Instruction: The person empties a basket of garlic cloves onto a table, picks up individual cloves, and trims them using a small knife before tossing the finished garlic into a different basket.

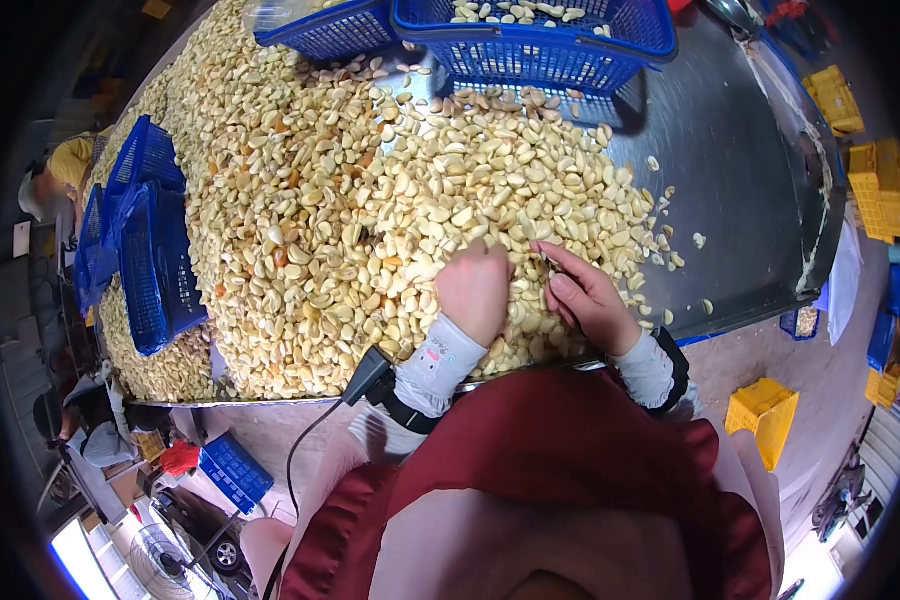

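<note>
Thousands of peeled garlic cloves (pixel 370 230) lie heaped on the steel bench (pixel 730 170), and both hands rest on the near slope of the heap, side by side but not touching. The left hand (pixel 475 290) sits knuckles-up with its fingers sunk among the cloves, so whether it holds any cannot be told. The right hand (pixel 590 300) stretches its fingers forward with the tips drawn close. They may pinch one clove, but the view is too small to be sure.

Beyond the hands stands a blue basket (pixel 540 50) holding a few cloves, and more blue baskets (pixel 155 250) lie far out to the left. Loose cloves (pixel 670 255) trail off to the right of the right hand.

The heap runs right up to the bench edge under the wrists. A sleeve dragging back could probably sweep cloves onto the floor, and the cable (pixel 315 430) hanging from the left wrist might snag there.
</note>
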### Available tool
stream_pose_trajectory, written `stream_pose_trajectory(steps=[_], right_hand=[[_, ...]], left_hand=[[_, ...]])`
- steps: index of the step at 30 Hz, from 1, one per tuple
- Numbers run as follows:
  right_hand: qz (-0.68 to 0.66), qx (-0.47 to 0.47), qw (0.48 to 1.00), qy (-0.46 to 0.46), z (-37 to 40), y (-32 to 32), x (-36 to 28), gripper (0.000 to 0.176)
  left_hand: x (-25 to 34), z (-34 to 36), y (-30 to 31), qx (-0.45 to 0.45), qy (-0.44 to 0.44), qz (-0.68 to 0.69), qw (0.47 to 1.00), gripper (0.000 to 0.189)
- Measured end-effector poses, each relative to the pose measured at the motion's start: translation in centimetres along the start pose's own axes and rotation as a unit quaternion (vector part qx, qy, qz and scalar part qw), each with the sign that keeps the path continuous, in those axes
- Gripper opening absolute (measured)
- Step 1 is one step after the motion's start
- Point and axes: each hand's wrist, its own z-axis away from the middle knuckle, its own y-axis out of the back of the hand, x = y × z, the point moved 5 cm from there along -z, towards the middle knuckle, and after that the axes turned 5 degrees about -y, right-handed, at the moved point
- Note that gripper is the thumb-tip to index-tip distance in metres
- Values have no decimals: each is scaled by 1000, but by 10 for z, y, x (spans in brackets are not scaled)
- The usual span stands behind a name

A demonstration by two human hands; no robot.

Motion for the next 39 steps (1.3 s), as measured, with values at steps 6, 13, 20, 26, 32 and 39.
stream_pose_trajectory(steps=[6,13,20,26,32,39], right_hand=[[-82,33,996,26,7,23,-1,42],[-45,10,998,33,-8,7,-7,40],[-86,11,996,20,-9,10,-3,40],[-70,-25,997,30,-14,-2,-4,40],[-83,11,996,17,-9,14,2,40],[-83,29,996,24,-3,23,1,41]], left_hand=[[-42,-11,22,-100,203,732,642,10],[-30,-21,19,-41,-21,106,993,21],[-58,-15,11,-13,168,608,776,11],[-46,2,2,-62,280,855,432,22],[-30,-12,9,-52,253,737,625,16],[2,-20,-5,-41,-19,107,993,24]])
